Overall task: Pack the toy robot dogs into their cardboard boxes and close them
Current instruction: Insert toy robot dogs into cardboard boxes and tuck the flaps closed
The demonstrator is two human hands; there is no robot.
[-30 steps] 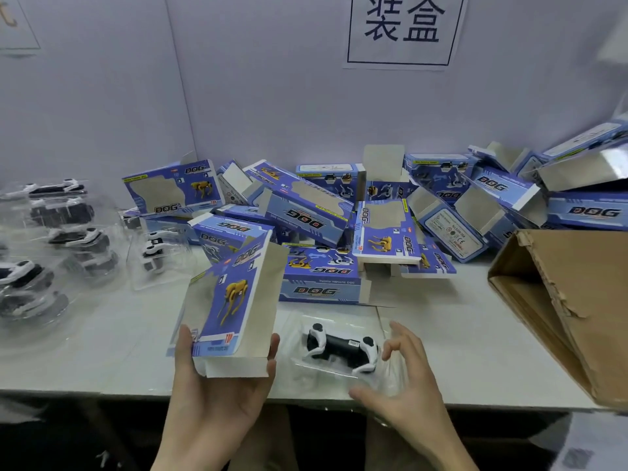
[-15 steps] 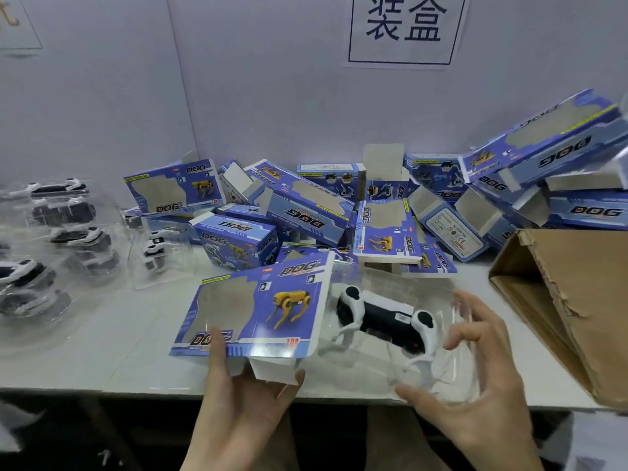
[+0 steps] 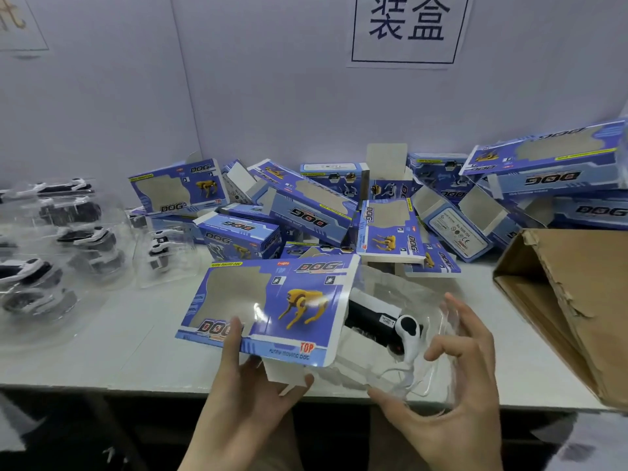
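Over the worktop (image 3: 136,334), before a heap of blue boxes (image 3: 306,205), the left hand (image 3: 251,396) has its grip pinched on an open blue box (image 3: 272,300). At the box's right end sits a clear tray (image 3: 424,368) holding the toy robot dog (image 3: 380,321), with the right hand (image 3: 465,385) grip curled round the tray.

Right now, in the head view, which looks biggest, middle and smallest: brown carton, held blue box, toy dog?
Largest first:
Brown carton, cut off by the frame
Held blue box
Toy dog, partly hidden by the box

Packing workstn: piled toy boxes (image 3: 306,209), wall sign (image 3: 404,28), brown carton (image 3: 577,283).
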